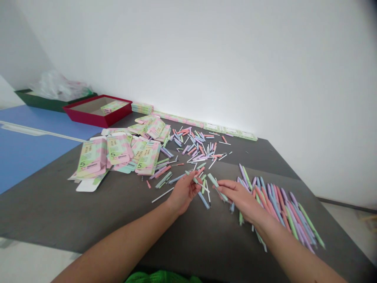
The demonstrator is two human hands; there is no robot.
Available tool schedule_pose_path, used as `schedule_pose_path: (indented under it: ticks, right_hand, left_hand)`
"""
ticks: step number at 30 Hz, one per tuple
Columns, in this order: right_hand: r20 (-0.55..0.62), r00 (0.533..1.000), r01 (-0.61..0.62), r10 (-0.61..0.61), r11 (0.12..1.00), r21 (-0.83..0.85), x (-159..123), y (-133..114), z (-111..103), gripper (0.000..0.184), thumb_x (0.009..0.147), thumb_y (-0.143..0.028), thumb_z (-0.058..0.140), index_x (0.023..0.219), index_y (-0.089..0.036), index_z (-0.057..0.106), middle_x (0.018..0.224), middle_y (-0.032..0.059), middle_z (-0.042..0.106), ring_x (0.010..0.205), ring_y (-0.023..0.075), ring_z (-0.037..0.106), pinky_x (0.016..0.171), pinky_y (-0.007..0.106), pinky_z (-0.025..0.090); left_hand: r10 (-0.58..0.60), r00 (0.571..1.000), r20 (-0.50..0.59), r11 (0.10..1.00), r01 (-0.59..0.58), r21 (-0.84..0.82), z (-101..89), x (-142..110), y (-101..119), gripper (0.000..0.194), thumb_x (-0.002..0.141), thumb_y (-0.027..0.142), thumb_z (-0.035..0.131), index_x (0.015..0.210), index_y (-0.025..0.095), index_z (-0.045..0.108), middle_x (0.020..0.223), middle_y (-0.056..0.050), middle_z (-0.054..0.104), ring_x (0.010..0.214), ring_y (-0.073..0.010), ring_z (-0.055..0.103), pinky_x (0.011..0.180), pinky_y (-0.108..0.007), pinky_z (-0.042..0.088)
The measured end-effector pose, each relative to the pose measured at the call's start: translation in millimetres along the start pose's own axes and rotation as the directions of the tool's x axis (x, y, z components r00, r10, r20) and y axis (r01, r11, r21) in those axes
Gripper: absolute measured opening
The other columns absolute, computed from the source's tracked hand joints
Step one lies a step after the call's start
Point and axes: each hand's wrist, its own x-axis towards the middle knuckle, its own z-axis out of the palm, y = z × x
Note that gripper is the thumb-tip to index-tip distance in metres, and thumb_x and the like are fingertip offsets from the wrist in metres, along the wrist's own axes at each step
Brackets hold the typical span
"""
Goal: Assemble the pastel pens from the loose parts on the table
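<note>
Pen parts [193,150], pastel, scattered mid-surface [123,220], beyond and between the hands. Left to right: red tray [118,114] at back; printed cartons [119,148], overlapping, flattish; left hand [184,192] pinching small green piece [195,180]; right hand [240,196] holding pale green barrel [212,180], tilted, apart from left; pastel pens [275,200] side by side beyond right forearm.

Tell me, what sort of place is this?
Probably a small workshop or packing room. A big dark table holds scattered pen parts, a row of pens and piles of printed cartons.
</note>
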Motion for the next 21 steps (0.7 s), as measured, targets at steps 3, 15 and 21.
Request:
schedule_pose_path:
  ticks: [3, 15, 21]
  right_hand:
    - [0.003, 0.999, 0.045, -0.046, 0.988, -0.15, -17.1, 0.9, -0.2, 0.018, 0.078, -0.03, 0.053, 0.08, -0.02, 0.068, 0.065, -0.0019, 0.058, 0.061, 0.0139, 0.05, 0.056, 0.023, 0.034]
    - [0.018, 0.98, 0.181, -0.2, 0.844, -0.505, -25.8, 8.8, 8.4, 0.015, 0.079, -0.022, 0.05, 0.075, -0.021, 0.064, 0.058, -0.0022, 0.051, 0.055, 0.0145, 0.048, 0.052, 0.024, 0.032]
    - [0.046, 0.935, 0.299, -0.352, 0.71, -0.638, -17.0, 21.0, 18.3, 0.016, 0.084, -0.02, 0.047, 0.09, -0.02, 0.062, 0.073, 0.001, 0.059, 0.068, 0.0157, 0.054, 0.062, 0.025, 0.038]
  left_hand:
    - [0.027, 0.999, -0.045, 1.0, -0.028, -0.011, -0.5, 1.9, 3.3, 0.014, 0.083, 0.025, 0.054, 0.09, 0.013, 0.056, 0.065, 0.001, 0.059, 0.048, -0.0026, 0.053, 0.048, -0.01, 0.047]
    - [0.089, 0.996, -0.017, 0.99, -0.087, 0.115, 0.0, -0.1, -0.9, 0.019, 0.081, 0.032, 0.057, 0.09, 0.015, 0.054, 0.067, 0.001, 0.061, 0.049, -0.0036, 0.052, 0.048, -0.012, 0.042]
    - [0.148, 0.989, 0.011, 0.957, -0.146, 0.25, 4.7, -6.1, -8.8, 0.027, 0.081, 0.038, 0.056, 0.093, 0.014, 0.057, 0.079, -0.004, 0.066, 0.049, -0.0031, 0.044, 0.048, -0.014, 0.036]
